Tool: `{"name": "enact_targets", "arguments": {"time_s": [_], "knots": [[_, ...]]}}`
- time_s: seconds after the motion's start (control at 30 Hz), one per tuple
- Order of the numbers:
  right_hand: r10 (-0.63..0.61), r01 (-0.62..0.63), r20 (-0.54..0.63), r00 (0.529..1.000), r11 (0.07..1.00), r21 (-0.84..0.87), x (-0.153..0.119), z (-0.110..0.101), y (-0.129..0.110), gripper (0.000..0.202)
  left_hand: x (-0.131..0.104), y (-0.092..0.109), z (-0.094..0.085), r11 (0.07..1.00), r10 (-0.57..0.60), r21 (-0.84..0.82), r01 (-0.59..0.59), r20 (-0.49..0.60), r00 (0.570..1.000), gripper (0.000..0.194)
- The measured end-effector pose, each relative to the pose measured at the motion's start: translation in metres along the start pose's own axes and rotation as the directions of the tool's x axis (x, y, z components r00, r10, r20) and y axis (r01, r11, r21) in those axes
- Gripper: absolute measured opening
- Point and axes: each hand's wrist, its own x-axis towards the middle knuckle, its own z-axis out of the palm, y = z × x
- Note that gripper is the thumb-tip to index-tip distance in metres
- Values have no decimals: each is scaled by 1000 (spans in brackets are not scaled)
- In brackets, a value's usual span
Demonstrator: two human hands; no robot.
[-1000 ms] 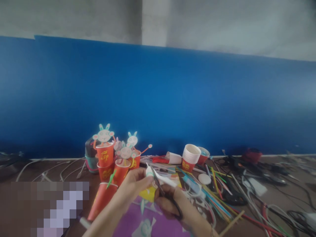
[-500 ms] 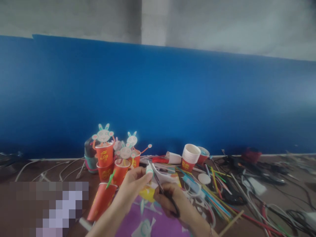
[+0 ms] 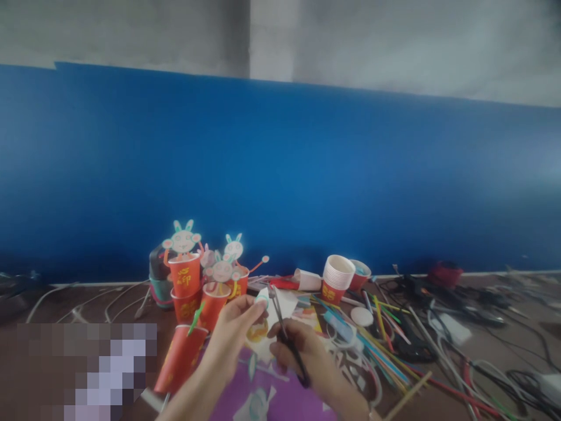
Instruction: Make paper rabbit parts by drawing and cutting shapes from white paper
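Note:
Black-handled scissors (image 3: 287,339) are in my right hand (image 3: 302,351), their blades pointing up beside the paper. My left hand (image 3: 239,324) pinches a small white paper piece (image 3: 263,296) with a teal line on it, left of the blades. Below both hands lies a purple sheet (image 3: 280,394) with white paper cut-outs (image 3: 256,404) on it. A white paper with a yellow patch (image 3: 258,333) shows between the hands.
Red paper cups (image 3: 185,278) with paper rabbit figures (image 3: 183,241) stand at left, one cup (image 3: 182,358) lying in front. A cup stack (image 3: 338,279), coloured strips (image 3: 385,356) and cables (image 3: 526,380) spread rightward. Behind is a blue partition (image 3: 280,175).
My right hand and the scissors have shifted slightly left. More of the white paper shows behind the blades and between my hands.

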Motion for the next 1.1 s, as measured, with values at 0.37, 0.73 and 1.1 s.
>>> {"name": "enact_targets", "arguments": {"time_s": [0.37,0.73,1.1], "knots": [[-101,102,-22,995,994,46,-3,12,1,31,-11,-6,14,996,-15,-93,15,3,1000,34],[-114,117,-60,992,992,52,-3,14,6,29,-16,-5,18,979,-71,-193,67,-13,997,36],[-164,159,-110,980,986,-45,-5,14,3,36,-15,-8,16,980,-57,-193,52,-21,998,34]]}}
